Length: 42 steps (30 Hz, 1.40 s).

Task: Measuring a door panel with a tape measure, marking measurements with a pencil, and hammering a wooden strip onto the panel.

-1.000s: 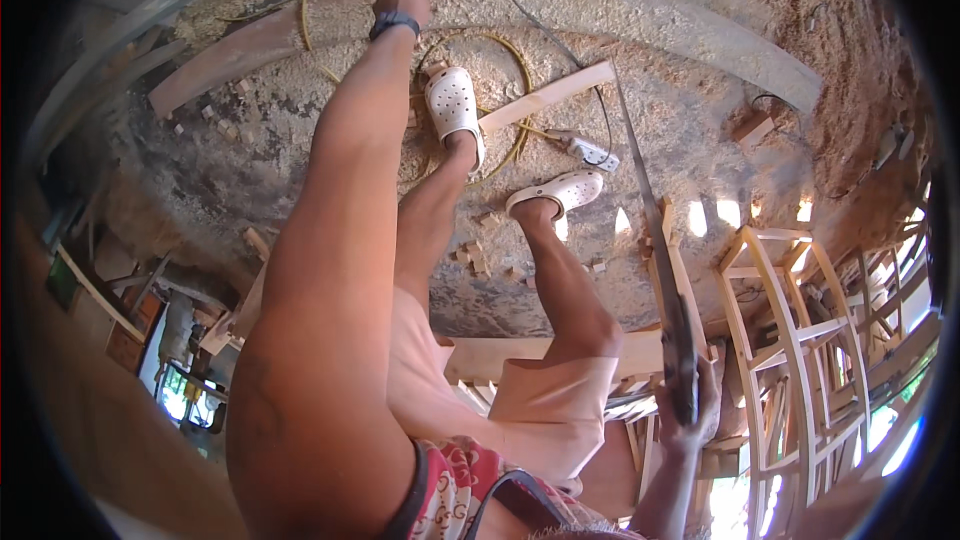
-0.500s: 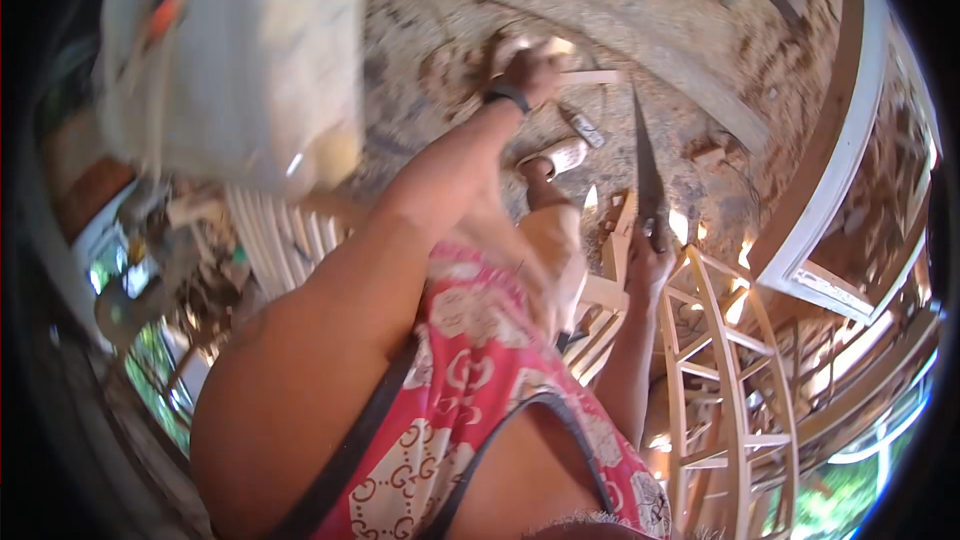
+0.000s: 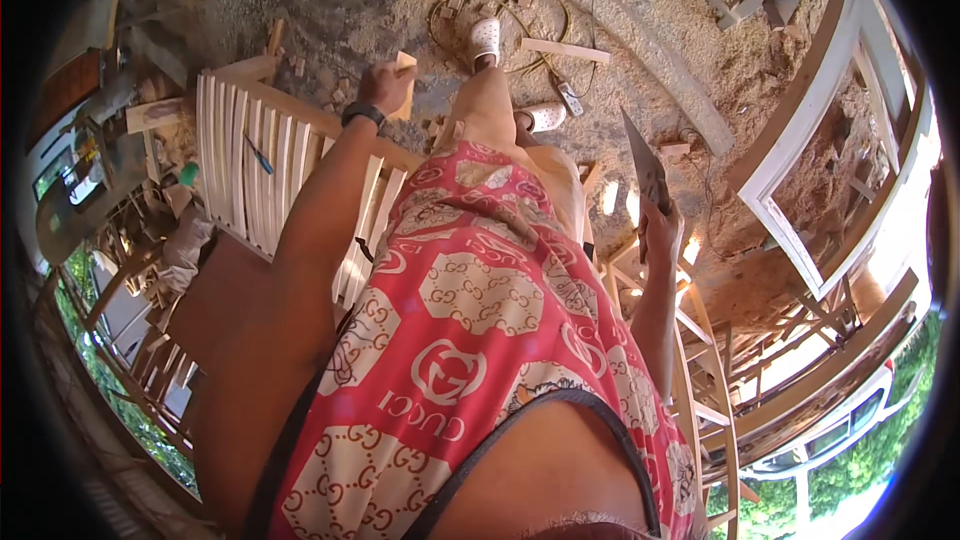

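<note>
My left hand (image 3: 385, 88), a dark band on its wrist, is closed round a short pale piece of wood (image 3: 405, 86) above the near end of a slatted wooden frame. In my right hand (image 3: 658, 232), out to the right, is a handsaw (image 3: 646, 162), its blade pointing up and away from me. The fingers wrap round its handle, which is partly hidden. A pale wooden strip (image 3: 566, 50) lies on the floor beyond my feet, apart from both hands.
On the left, a slatted wooden frame (image 3: 235, 155) bears a blue thin tool (image 3: 258, 154). A power strip (image 3: 570, 98) and cord lie by my white clogs (image 3: 484, 38). White-edged frame (image 3: 790, 240) stands right; a ladder-like wooden frame (image 3: 712, 415) is near my right arm. Sawdust covers the floor.
My left hand has moved left and nearer, away from the wooden strip on the floor, and now shows a short wood piece in it. The right hand still holds the saw. My view has shifted.
</note>
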Tool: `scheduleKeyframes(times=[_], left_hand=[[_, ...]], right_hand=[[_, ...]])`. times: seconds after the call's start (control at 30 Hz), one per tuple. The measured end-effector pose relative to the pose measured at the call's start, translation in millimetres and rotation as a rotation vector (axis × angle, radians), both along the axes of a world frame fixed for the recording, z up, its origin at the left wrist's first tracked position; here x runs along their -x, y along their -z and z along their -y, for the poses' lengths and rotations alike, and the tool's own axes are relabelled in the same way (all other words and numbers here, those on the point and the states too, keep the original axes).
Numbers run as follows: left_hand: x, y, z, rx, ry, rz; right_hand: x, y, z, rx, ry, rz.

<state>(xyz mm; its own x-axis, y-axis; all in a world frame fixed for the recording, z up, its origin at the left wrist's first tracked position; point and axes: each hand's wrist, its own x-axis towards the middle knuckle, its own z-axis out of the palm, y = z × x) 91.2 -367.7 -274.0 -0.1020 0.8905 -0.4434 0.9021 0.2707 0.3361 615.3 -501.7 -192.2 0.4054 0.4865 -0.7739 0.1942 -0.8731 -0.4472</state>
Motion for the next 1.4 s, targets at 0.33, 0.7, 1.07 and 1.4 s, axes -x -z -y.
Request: scheduleKeyframes(times=[0.33, 0.7, 1.07, 1.4], left_hand=[[41.0, -30.7, 32.1, 0.162, -0.357, 0.261], [112.9, -127.9, -30.1, 0.236, -0.888, 1.319], [260.8, -172.1, -93.9, 0.36, -0.523, 1.442], [309.1, -219.5, -119.1, 0.237, -0.356, 1.395]], right_hand=[[37.0, -15.3, -73.5, -0.012, 0.296, -0.458], [197.2, -114.6, -115.7, -0.304, 0.615, -1.128], [382.3, -242.0, -117.1, -0.72, -0.077, -0.181], [490.4, -291.8, -182.9, -0.815, -0.861, 0.354]])
